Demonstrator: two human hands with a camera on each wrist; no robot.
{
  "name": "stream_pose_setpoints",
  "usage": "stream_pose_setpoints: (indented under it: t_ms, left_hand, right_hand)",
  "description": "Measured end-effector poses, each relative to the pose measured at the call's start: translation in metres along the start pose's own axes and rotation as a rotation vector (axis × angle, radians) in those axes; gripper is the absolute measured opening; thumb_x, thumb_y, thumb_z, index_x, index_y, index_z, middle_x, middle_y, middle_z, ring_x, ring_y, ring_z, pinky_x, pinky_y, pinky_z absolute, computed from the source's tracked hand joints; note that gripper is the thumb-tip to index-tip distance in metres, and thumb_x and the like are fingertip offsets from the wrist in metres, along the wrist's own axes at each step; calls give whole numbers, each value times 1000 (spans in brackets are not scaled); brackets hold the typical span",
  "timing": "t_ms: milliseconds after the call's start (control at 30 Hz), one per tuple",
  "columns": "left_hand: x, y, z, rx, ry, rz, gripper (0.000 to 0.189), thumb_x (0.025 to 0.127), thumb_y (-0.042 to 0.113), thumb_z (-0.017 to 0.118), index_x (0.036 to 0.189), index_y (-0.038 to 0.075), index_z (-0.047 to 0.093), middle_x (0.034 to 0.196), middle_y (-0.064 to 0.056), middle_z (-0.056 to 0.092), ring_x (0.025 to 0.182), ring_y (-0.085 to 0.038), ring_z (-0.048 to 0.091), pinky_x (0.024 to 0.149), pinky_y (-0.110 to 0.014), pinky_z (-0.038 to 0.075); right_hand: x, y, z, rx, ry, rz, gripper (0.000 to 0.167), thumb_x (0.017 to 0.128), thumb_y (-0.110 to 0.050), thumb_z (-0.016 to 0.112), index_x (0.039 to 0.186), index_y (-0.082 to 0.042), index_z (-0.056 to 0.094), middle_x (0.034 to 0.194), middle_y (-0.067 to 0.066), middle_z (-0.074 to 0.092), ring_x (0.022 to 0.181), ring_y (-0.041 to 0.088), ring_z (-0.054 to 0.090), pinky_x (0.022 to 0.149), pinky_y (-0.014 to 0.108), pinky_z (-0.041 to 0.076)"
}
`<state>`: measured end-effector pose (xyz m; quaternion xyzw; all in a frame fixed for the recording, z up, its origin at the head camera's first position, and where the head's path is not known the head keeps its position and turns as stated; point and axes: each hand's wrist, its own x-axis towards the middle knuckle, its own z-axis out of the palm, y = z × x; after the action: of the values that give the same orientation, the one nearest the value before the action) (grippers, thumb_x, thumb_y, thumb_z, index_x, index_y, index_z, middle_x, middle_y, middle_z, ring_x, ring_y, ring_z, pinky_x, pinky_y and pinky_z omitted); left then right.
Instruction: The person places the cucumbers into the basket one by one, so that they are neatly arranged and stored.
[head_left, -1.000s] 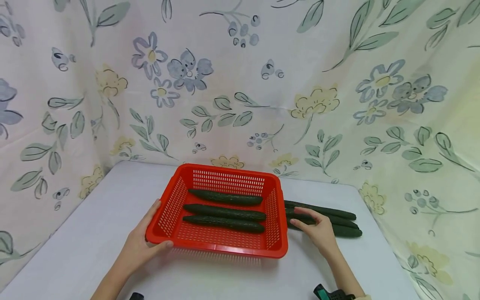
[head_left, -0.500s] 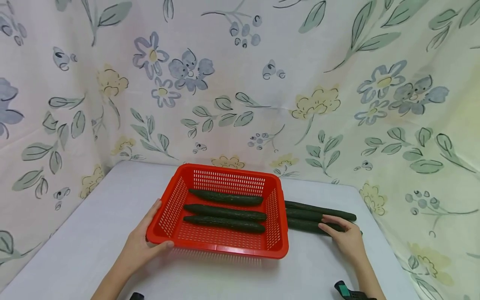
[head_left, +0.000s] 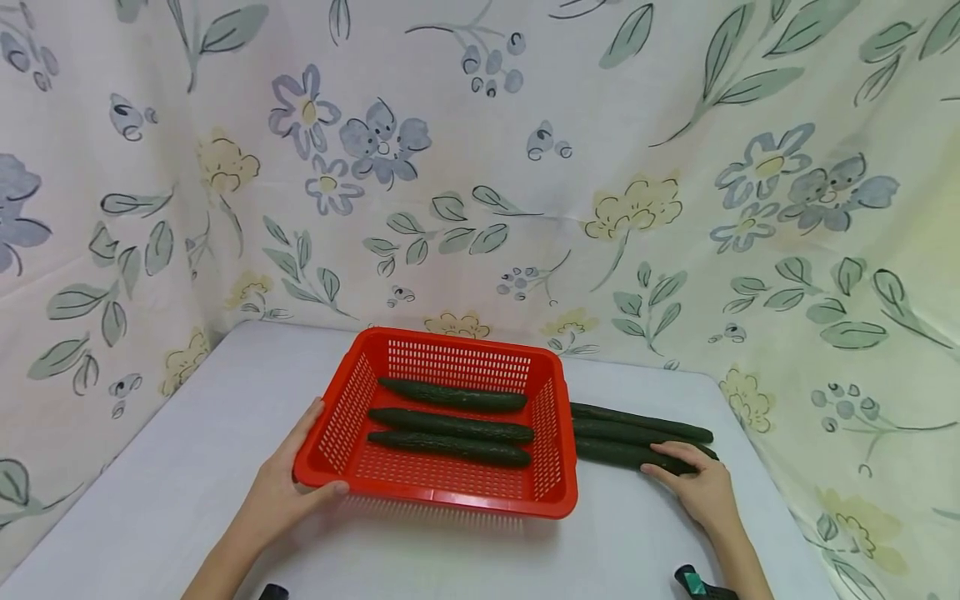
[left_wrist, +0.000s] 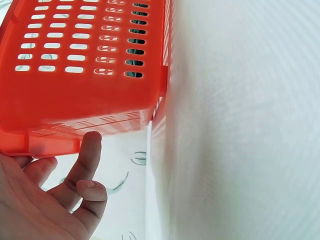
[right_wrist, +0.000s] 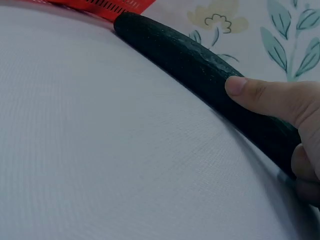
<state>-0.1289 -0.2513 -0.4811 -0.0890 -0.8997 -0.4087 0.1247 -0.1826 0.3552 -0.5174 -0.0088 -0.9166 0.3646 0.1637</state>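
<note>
A red plastic mesh basket stands at mid-table with three cucumbers lying crosswise inside: a far one, a middle one and a near one. My left hand grips its near-left corner, thumb along the front rim and fingers at the left side. Right of the basket lie three more cucumbers side by side, their left ends partly hidden behind it. My right hand holds the nearest of these, a dark green cucumber, near its right end. The right wrist view shows the thumb pressed on its side.
A white cloth covers the table. Behind and at both sides hangs a floral curtain. The other two loose cucumbers, a back one and a middle one, lie right beside the held one. Dark wrist straps show at the bottom edge.
My right hand has moved right along the loose cucumbers, from beside the basket to the nearest cucumber's right end, and now grips it. The left hand and basket have stayed put.
</note>
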Motion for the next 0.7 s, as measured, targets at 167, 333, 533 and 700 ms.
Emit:
stream_pose_setpoints:
  t_ms: [167,333,533,700]
  left_hand:
    - [0,-2,1,-6,2,8,121,78,30,95,171,34,18,176,-4,27,145,-27,48,101,-21,45]
    - [-1,-1,-1,-4,-4,2,121,78,30,95,172,33,17,176,-5,27,144,-33,49,100,-21,46]
    - [-2,0,-4,-7,-18,-21,122,79,31,94,172,34,15,176,-8,25,144,-43,49,98,-25,50]
    - [1,2,-2,-3,-9,-3,121,79,31,94,172,31,17,175,-8,27,143,-41,50,98,-28,51]
  right_hand:
    - [0,-1,0,-27,-23,-26,41,78,-30,96,112,-12,82,123,20,75,50,0,40,51,22,44]
    - [-1,-1,1,-78,-45,-32,42,78,-39,96,112,-20,83,123,13,77,85,0,61,74,16,47]
    - [2,-3,5,-74,-85,-95,41,83,-37,93,117,-17,81,123,16,76,119,41,68,96,48,56]
    - [2,-4,6,-61,-55,-88,40,81,-34,94,115,-17,81,120,16,77,89,22,73,79,39,59]
